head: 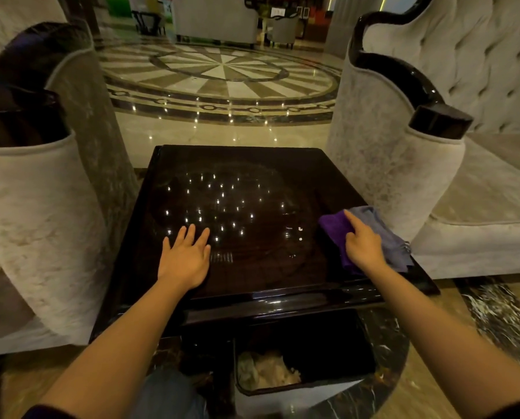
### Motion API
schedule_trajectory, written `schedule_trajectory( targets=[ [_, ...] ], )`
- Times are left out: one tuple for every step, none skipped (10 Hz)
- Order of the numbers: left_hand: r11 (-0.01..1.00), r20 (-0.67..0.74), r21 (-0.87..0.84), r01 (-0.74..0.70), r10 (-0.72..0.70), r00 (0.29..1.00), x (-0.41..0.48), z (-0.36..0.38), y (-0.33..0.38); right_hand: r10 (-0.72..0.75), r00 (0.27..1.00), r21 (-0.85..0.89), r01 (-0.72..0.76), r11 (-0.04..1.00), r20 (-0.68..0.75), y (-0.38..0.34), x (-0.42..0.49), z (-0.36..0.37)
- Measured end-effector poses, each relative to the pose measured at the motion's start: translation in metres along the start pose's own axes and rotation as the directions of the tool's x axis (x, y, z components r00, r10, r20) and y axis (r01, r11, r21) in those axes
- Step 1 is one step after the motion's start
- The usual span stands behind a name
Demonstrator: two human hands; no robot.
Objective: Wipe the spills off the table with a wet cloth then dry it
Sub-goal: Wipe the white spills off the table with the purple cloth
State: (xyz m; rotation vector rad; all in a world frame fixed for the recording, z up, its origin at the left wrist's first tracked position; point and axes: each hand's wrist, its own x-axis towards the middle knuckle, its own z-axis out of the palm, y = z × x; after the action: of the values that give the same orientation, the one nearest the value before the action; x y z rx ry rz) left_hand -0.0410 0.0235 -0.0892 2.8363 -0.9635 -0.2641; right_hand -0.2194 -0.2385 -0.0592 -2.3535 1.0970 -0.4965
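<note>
Two armchairs [403, 164] flank table [237, 164] (bin [328, 352] below); hands [186, 255] on top.

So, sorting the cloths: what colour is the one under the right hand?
Purple cloth, beside a grey cloth; head view.

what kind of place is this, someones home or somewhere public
Most likely a hotel lobby or lounge, not a home: a polished marble floor with a big round inlay, tufted velvet armchairs, and more seating groups beyond.
</note>
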Motion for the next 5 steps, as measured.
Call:
schedule_trajectory(
  targets=[
    [1.000,0.003,0.000,-0.002,0.002,1.000,0.000,0.000,0.000,-0.026,0.999,-0.222,0.031,0.975,0.026,0.008,-0.005,0.019],
    [1.000,0.003,-0.003,-0.003,0.003,1.000,0.001,0.001,0.000,-0.010,1.000,-0.254,0.012,0.967,0.006,0.008,-0.002,0.021],
    [1.000,-0.001,-0.004,-0.002,0.002,1.000,0.002,0.002,0.000,0.033,0.999,-0.229,-0.023,0.973,0.040,0.003,0.004,0.023],
    [1.000,-0.005,-0.005,0.002,-0.002,1.000,0.003,0.003,0.000,0.085,0.993,-0.220,-0.064,0.973,0.086,-0.003,0.007,0.027],
    [1.000,-0.002,-0.001,0.000,0.000,1.000,0.004,0.005,-0.001,0.073,0.987,-0.248,-0.036,0.968,0.141,-0.014,0.014,0.033]
  ],
)
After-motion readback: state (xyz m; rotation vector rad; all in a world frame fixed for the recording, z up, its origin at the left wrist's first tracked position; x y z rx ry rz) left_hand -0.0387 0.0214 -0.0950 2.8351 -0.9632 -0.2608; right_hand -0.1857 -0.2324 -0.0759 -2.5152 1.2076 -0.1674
